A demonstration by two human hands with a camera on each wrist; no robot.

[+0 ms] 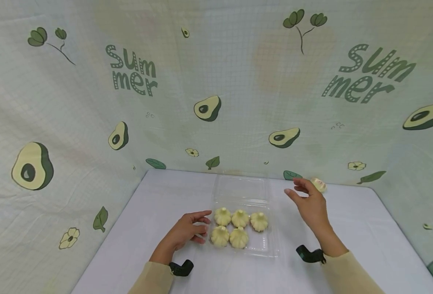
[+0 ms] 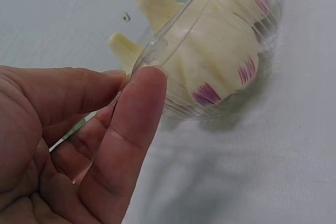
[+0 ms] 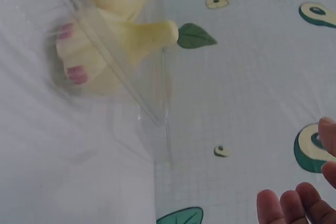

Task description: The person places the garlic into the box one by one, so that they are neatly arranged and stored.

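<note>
Filling the clear box [image 1: 257,243], apparently: five garlic bulbs [image 1: 239,219] inside, lone bulb [image 1: 320,185] at the surface [image 1: 139,216]'s far right edge. Left hand [image 1: 188,231] pinches box rim; right hand [image 1: 312,207] near lone bulb, fingers parted, empty. Next likely calls for grasping it.

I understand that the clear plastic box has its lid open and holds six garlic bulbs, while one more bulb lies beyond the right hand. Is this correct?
Not quite: the clear plastic box holds five garlic bulbs, not six, as the head view shows. Its lid is open, and one more bulb lies beyond the right hand.
</note>
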